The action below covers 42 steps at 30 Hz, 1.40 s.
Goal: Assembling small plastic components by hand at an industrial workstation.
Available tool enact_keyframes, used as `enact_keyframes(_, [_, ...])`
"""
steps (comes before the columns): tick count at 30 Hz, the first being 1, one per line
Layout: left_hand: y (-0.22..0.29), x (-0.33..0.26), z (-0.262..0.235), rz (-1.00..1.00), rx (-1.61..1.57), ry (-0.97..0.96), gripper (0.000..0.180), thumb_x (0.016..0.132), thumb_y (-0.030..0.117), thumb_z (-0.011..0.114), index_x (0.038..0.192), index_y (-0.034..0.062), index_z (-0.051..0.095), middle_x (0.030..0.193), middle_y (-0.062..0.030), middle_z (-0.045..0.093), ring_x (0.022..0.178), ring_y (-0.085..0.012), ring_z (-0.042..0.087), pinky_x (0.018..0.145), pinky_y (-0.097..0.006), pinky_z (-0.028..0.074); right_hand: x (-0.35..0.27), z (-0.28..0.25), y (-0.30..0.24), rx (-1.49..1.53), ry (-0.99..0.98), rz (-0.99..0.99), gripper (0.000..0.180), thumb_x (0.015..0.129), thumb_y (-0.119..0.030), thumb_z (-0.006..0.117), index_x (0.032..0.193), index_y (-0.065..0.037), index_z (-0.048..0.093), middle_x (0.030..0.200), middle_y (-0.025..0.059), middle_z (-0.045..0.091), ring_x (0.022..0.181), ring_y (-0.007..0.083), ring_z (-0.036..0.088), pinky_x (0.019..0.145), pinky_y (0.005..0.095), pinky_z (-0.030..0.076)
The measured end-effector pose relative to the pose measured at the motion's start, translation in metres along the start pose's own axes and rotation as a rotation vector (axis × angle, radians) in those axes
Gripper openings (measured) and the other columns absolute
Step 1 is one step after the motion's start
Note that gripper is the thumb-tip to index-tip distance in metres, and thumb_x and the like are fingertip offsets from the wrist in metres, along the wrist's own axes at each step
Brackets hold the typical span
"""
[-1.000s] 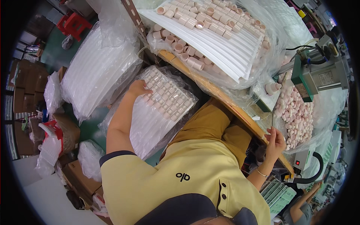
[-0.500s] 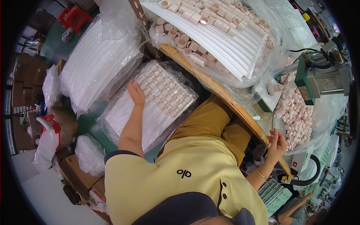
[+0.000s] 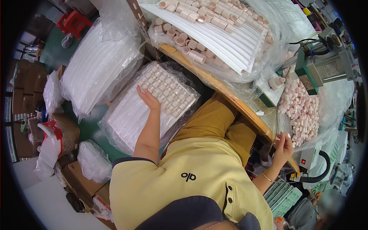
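Observation:
My left hand lies at the near-left edge of the rows of pale pink cylindrical caps, its fingers stretched out and touching or just over them. These caps stand in neat rows on a white ribbed tray wrapped in clear plastic. My right hand is beside the wooden table edge, close to a heap of small pink-and-white parts. Its thumb and fingers are pinched together; whatever they hold, if anything, is too small to make out.
A green-and-grey bench machine stands right of a pink fitting. Loose pink caps and a white ribbed sheet lie on the wooden-edged table. Plastic-wrapped stacks and cartons are at left. A co-worker sits lower right.
My left hand has moved right and slightly nearer along the capped tray, its fingers more spread. The right hand stays pinched in nearly the same spot. The co-worker at lower right has shifted.

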<state>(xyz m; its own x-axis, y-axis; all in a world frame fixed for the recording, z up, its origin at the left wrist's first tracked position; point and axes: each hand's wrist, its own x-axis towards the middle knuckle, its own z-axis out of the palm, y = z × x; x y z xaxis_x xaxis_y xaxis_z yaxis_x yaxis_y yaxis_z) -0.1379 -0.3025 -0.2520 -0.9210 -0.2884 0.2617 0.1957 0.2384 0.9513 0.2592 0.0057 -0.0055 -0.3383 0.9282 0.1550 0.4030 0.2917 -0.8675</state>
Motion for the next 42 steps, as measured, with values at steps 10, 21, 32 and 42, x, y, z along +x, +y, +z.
enact_keyframes(10, [0.018,-0.035,0.006,0.203,0.397,-0.165,0.052,0.093,0.027,0.045,0.135,-0.0012,0.033,0.145,-0.0241,0.023,0.136,-0.0403,0.015,0.111,-0.049,0.01,0.018,-0.012,0.017,-0.101,0.167,0.057,0.021,0.091,-0.02,0.059,0.097,-0.001,0.065,0.084,0.0044,0.067,0.068,0.008,0.061,0.055,0.0184,0.042])
enact_keyframes(21, [0.001,0.042,0.108,0.238,1.193,-0.516,0.083,0.085,0.052,0.05,0.14,-0.0039,0.025,0.147,-0.0245,0.017,0.139,-0.0376,0.008,0.11,-0.054,0.011,0.06,-0.014,0.03,-0.395,0.348,-0.009,0.022,0.085,-0.014,0.063,0.104,-0.003,0.064,0.099,0.0128,0.065,0.088,0.0181,0.062,0.069,0.0283,0.05])
enact_keyframes(32, [0.025,0.079,0.072,0.447,0.55,-0.134,0.048,0.088,0.026,0.057,0.128,0.0014,0.046,0.134,-0.0258,0.039,0.127,-0.0392,0.033,0.103,-0.05,0.029,0.053,-0.017,0.07,-0.834,0.231,0.017,0.028,0.076,-0.015,0.068,0.102,-0.006,0.061,0.099,0.0165,0.054,0.09,0.0353,0.054,0.079,0.0439,0.044])
enact_keyframes(42, [0.381,0.024,0.187,1.091,0.032,-0.894,0.026,0.075,0.0,0.064,0.1,0.0037,0.06,0.102,-0.0105,0.06,0.095,-0.0292,0.056,0.084,-0.037,0.044,0.056,-0.05,0.078,-0.346,0.002,0.062,0.037,0.066,-0.004,0.074,0.1,-0.004,0.06,0.092,0.0104,0.05,0.071,0.0225,0.055,0.065,0.033,0.047])
